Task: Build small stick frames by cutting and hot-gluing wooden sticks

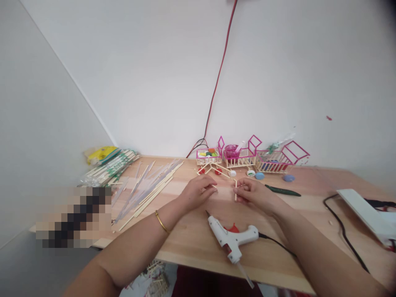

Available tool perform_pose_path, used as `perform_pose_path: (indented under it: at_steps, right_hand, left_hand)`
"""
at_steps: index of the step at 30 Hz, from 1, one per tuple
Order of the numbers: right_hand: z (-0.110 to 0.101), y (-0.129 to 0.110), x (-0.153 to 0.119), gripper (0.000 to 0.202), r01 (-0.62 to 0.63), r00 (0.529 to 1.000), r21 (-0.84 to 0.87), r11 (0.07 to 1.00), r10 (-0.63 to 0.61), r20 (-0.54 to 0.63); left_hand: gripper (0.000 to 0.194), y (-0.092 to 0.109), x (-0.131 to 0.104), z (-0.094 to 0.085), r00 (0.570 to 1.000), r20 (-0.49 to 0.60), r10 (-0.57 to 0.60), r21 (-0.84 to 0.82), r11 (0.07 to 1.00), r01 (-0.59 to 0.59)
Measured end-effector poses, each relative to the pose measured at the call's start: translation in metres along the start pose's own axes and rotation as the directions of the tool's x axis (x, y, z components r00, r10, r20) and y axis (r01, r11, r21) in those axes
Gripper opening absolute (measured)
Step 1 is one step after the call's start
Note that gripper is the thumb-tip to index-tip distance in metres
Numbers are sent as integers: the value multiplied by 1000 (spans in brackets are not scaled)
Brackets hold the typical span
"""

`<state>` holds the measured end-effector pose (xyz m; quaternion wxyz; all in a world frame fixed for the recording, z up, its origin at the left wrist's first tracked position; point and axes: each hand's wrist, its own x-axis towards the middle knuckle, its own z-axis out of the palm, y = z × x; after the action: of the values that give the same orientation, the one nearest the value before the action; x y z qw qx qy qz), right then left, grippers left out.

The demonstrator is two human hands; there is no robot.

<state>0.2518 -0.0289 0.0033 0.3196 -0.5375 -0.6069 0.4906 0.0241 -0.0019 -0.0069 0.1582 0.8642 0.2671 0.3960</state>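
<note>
Thumb and fingers of my right hand (pixel 252 194) pinch a short pale wooden stick (pixel 236 190), held nearly upright. Its top end meets a bent line of thin wooden sticks (pixel 222 169); whether they are joined is unclear. My left hand (pixel 198 192) is just across from it, thumb and fingertips drawn together; what lies between them is too small to make out. Closer to me, a white glue gun (pixel 229 239) with a red trigger lies on its side, its nozzle pointing toward my left hand.
Behind my hands stand several small stick carts (pixel 239 156) with magenta rims and bottle-cap wheels. Loose sticks (pixel 154 194) and bagged bundles (pixel 114 169) lie left. A green-handled tool (pixel 283 190), black cable (pixel 340 222) and white device (pixel 365 214) are at right.
</note>
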Motion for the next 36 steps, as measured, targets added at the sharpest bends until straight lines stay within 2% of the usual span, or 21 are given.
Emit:
perform_pose_path:
  at_steps: [2, 6, 10, 18, 20, 22, 25, 28, 29, 31, 33, 36]
  right_hand:
    - [-6, 7, 2, 26, -3, 1000, -164, 986, -1, -24]
    - [-13, 16, 4, 28, -43, 994, -453, 890, -6, -107]
    - [-15, 14, 3, 32, -75, 995, -543, 837, 28, -93]
    - [-23, 18, 3, 32, -75, 993, -672, 737, -4, -115]
    - [-23, 18, 3, 32, -69, 992, -686, 725, -23, -124]
    - [-22, 16, 3, 28, -70, 986, -689, 721, -53, -156]
    - [-21, 12, 3, 20, -69, 968, -692, 719, -121, -222]
    - [-20, 8, 4, 15, -22, 952, -686, 727, -195, -237]
    - [-21, 7, 4, 15, -2, 947, -678, 735, -216, -237]
    - [-21, 6, 5, 15, 35, 941, -658, 752, -247, -231]
    - [-20, 7, 5, 16, 61, 937, -642, 764, -265, -226]
    - [-19, 9, 6, 16, 101, 935, -624, 775, -287, -206]
  left_hand:
    - [19, -1, 0, 1, 999, 32, 2, 12, 1000, -2]
    - [19, -2, -1, 4, 994, 104, 12, 32, 999, -15]
    - [24, -5, -2, 5, 987, 159, 9, 55, 998, -18]
    - [27, -13, -3, 5, 992, 122, -25, 135, 991, 8]
    - [25, -12, -3, 4, 995, 95, -29, 139, 990, 16]
    - [23, -8, -1, 1, 1000, 17, -5, 112, 994, 3]
    - [21, 0, 2, -8, 977, -210, 38, 65, 998, -25]
    - [18, -1, 6, -19, 885, -460, -70, 72, 991, 115]
    - [17, -5, 7, -22, 850, -509, -136, 72, 977, 200]
    - [18, -15, 8, -26, 793, -539, -285, 76, 921, 382]
    - [20, -25, 7, -26, 786, -457, -416, 125, 845, 520]
    - [14, -33, 6, -24, 772, -240, -589, 268, 724, 635]
